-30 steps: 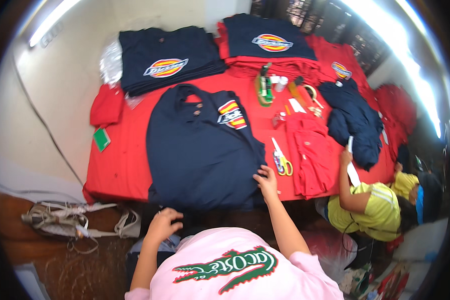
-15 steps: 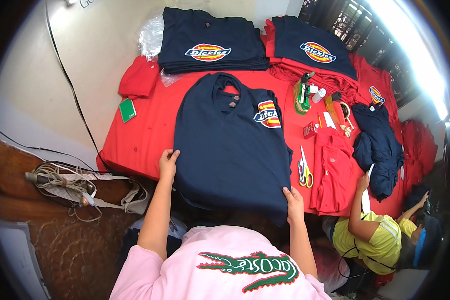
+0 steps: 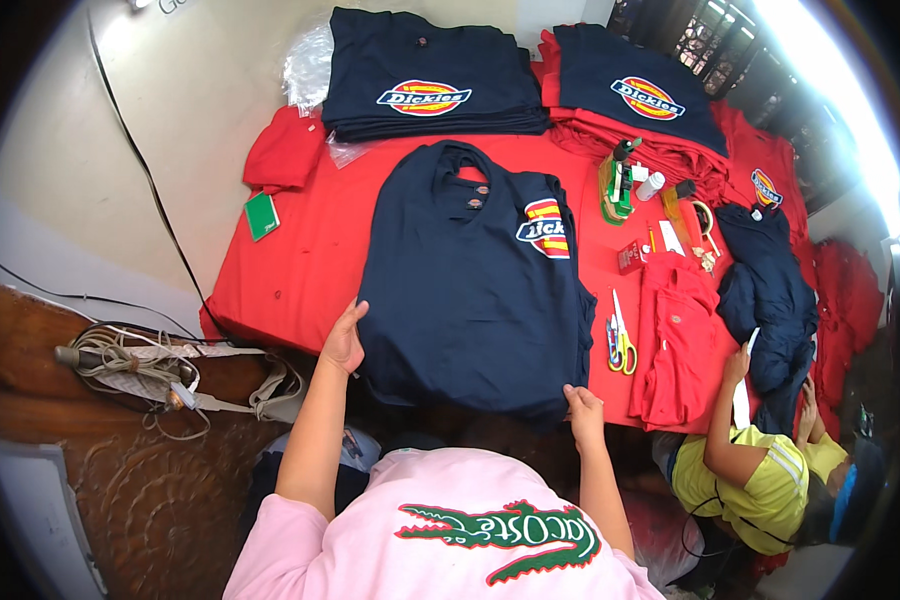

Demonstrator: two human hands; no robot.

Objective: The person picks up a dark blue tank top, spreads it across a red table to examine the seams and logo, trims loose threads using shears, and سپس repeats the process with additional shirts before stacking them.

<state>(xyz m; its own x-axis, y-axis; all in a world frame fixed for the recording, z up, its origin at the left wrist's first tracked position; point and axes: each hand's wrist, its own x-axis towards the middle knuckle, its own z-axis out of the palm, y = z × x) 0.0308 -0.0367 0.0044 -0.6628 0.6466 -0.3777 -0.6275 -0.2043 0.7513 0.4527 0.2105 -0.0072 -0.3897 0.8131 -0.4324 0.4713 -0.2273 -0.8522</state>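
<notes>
navy shirt [image 3: 470,290]: laid flat, collar away from the person, on the red-covered tabletop [image 3: 300,270]; near hem reaches the front edge. A crest patch is seen on its right chest.
left hand [image 3: 344,340]: placed on the shirt's left lower edge; grip narrow, fingers laid on top of the cloth, thumb probably tucked under the edge, hidden.
right hand [image 3: 584,412]: set at the shirt's right lower corner; grip closed on the hem as far as can be seen, fingertips hidden by the fold.
scissors [image 3: 620,340]: yellow-handled, lying just beside the shirt's right edge, blades pointed away from the person.
red garment [image 3: 675,340]: folded, just right of the scissors.
tape dispenser [image 3: 616,185]: green, beyond the shirt's right shoulder, with a small white bottle [image 3: 650,185] beside it.
navy stack [image 3: 425,75]: folded shirts piled at the far edge, directly beyond the flat shirt.
second stack [image 3: 640,95]: navy over red shirts, at the far right.
green card [image 3: 262,215]: lying on the red cover, well left of the shirt.
red cloth bundle [image 3: 285,150]: at the far left corner, near a clear plastic bag [image 3: 310,70].
other person [image 3: 760,480]: seated at the lower right in a yellow top, one hand raised to the tabletop edge by a loose navy garment [image 3: 770,290].
cables [image 3: 130,355]: coiled on the wooden surface left of the tabletop.
</notes>
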